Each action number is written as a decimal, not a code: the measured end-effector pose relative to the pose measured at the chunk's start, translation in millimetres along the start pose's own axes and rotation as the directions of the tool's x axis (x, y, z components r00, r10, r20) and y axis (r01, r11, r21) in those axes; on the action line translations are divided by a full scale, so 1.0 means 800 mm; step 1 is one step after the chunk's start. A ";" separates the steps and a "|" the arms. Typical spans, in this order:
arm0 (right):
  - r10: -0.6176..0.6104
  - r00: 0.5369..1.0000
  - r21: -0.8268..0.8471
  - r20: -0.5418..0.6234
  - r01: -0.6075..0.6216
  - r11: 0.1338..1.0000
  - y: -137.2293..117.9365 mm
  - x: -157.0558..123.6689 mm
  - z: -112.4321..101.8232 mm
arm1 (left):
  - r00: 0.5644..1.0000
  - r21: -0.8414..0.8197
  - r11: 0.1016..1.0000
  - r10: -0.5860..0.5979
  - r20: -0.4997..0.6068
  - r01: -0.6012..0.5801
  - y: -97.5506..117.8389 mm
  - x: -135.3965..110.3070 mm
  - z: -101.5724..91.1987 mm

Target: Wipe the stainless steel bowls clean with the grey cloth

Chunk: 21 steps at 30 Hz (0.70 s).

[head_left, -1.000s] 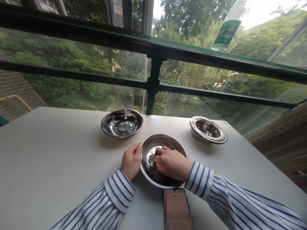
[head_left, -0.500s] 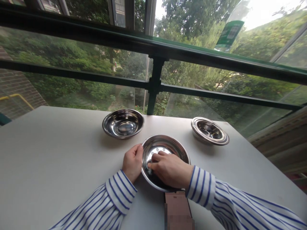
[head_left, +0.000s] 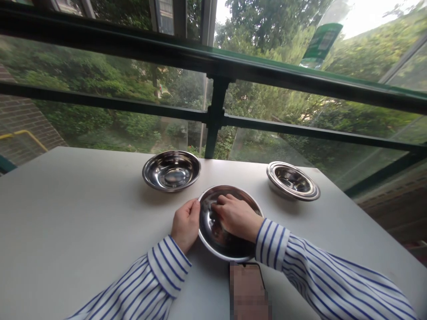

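A shiny steel bowl (head_left: 220, 240) sits on the white table (head_left: 66, 222) right in front of me. My left hand (head_left: 185, 224) curls against its left rim, thumb and fingers closed on the edge. My right hand (head_left: 235, 215) reaches inside the bowl with its fingers bent and pressed together against the bowl's inner surface; whether anything is under them I cannot make out. Both arms wear blue-and-white striped sleeves.
A second steel bowl (head_left: 171, 170) stands at the back centre-left. A stack of steel bowls (head_left: 292, 180) stands at the back right. A blurred brownish flat object (head_left: 248, 291) lies at the near edge. A dark railing (head_left: 213, 115) and glass run behind the table.
My right hand has slid inside the bowl, from its lower left part up toward the far side. The left hand stays on the rim.
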State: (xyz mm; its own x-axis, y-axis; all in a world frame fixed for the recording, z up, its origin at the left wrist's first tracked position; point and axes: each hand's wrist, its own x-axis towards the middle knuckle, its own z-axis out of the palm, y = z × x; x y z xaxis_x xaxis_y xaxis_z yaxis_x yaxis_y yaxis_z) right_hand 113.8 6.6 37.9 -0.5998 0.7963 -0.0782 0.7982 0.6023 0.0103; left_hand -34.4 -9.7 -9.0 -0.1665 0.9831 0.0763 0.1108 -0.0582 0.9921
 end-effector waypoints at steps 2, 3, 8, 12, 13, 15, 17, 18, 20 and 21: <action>-0.096 0.995 0.024 0.026 0.096 0.995 -0.006 -0.003 -0.003 | 1.000 0.001 1.000 0.002 -0.011 -0.002 0.000 0.001 -0.001; -0.151 0.988 0.040 0.036 0.150 0.988 -0.008 -0.005 -0.005 | 1.000 0.000 1.000 0.002 -0.017 -0.002 -0.001 0.002 -0.002; -0.344 0.937 0.127 0.064 0.334 0.934 -0.006 -0.020 -0.011 | 1.000 -0.015 1.000 -0.006 -0.012 0.005 -0.003 0.003 -0.002; -0.351 0.934 0.156 0.069 0.337 0.929 -0.003 -0.025 -0.009 | 1.000 -0.022 1.000 -0.013 0.002 0.013 -0.005 0.004 -0.001; -0.334 0.940 0.156 0.062 0.322 0.934 -0.004 -0.024 -0.007 | 1.000 -0.023 1.000 -0.014 0.006 0.014 -0.005 0.005 -0.002; -0.284 0.958 0.147 0.042 0.275 0.950 -0.008 -0.018 -0.002 | 1.000 -0.023 1.000 -0.012 0.017 0.012 -0.006 0.006 -0.002; -0.207 0.978 0.117 0.019 0.203 0.972 -0.013 -0.010 0.002 | 1.000 -0.021 1.000 -0.007 0.028 0.008 -0.006 0.007 -0.003; -0.164 0.986 0.096 0.009 0.162 0.982 -0.014 -0.006 0.003 | 0.999 -0.020 1.000 -0.005 0.033 0.005 -0.005 0.007 -0.004; -0.087 0.996 0.059 -0.006 0.087 0.994 -0.016 0.000 0.004 | 0.999 -0.021 1.000 -0.001 0.041 0.001 -0.004 0.006 -0.004; -0.061 0.998 0.047 -0.011 0.061 0.997 -0.016 0.001 0.003 | 0.999 -0.022 1.000 0.000 0.042 0.000 -0.004 0.006 -0.004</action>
State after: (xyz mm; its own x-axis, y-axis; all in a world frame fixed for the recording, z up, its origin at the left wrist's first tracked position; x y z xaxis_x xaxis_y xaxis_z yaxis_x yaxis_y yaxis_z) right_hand 103.2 -0.1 35.6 -0.6476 0.7590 -0.0676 0.7619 0.6464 -0.0412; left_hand -38.5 -5.6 -11.5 -0.1249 0.9895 0.0725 0.0894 -0.0616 0.9941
